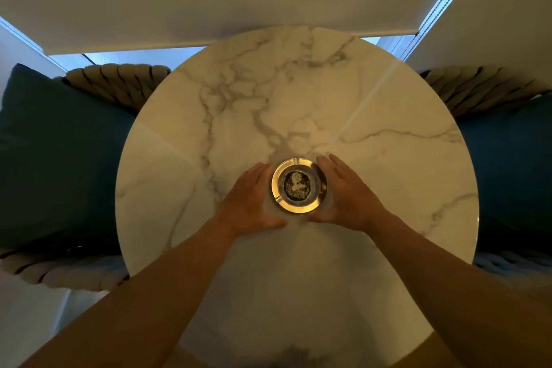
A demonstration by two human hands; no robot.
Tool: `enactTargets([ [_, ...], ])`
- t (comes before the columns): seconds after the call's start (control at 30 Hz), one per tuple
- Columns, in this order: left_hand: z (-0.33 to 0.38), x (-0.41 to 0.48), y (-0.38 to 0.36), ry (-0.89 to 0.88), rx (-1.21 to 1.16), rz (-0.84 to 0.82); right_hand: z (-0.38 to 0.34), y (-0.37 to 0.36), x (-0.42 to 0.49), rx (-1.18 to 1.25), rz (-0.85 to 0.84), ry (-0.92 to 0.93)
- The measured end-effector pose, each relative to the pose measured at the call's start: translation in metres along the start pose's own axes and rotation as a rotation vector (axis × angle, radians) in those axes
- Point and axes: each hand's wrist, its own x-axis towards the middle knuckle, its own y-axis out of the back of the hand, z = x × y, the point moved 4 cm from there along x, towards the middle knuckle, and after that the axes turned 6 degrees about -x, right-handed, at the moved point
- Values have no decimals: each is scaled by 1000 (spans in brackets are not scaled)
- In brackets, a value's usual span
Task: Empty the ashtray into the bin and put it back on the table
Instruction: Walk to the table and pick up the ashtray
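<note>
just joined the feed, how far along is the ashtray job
Nothing looks done yet: the ashtray sits on the table with dark ash in its bowl. In hand: the left hand and right hand are open on either side of it, close to the rim; whether they touch it is unclear. Left: lift it, tip it into the bin, which is not in view, and set it back.

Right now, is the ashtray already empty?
No, dark ash still covers the bowl of the ashtray, which sits on the table.
</note>
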Motion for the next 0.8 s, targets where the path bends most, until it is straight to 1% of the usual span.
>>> enactTargets([
  [0.17,0,9,-5,-29,124,27,7,-11,7,-135,-7,23],
  [0.3,2,18,-8,-64,143,47,14,-14,12,-178,-48,16],
  [0.43,2,29,-11,-108,184,42,17,-15,14,-185,-59,18],
  [0.57,-2,32,-16,-110,196,39,17,-15,17,-173,-36,27],
  [0.8,3,34,-14,-147,144,50,15,-18,19,-131,-9,45],
])
